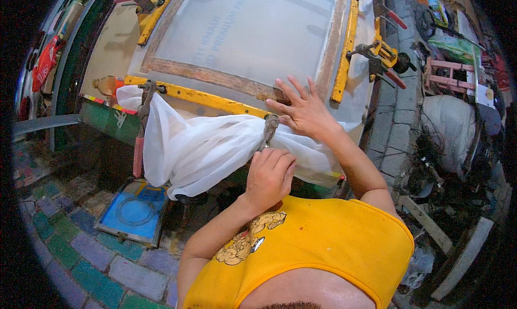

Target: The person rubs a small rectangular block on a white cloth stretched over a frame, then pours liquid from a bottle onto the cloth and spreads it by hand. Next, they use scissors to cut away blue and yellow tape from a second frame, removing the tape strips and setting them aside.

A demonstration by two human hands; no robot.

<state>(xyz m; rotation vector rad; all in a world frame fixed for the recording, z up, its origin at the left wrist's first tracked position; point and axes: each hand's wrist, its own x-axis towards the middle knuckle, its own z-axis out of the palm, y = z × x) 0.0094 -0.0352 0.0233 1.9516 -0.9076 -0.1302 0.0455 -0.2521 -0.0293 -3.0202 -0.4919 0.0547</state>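
Observation:
A sheer white mesh fabric [204, 147] is stretched over a brown wooden frame [215, 74] and hangs gathered over the table's front edge. Along that edge a yellow bar [215, 101] presses on the cloth. A metal clamp [270, 130] grips the bar near its right end. My left hand [271, 174] is closed around the lower end of this clamp, its fingers partly covering it. My right hand [306, 110] is spread flat with fingers apart, resting on the frame's near right corner beside the clamp.
Another clamp with a red handle [139, 155] holds the bar's left end. More clamps [379, 61] sit on the right yellow bar [344, 50]. A blue framed screen [135, 209] lies on the brick floor to the left. Wooden planks [463, 258] and clutter lie at right.

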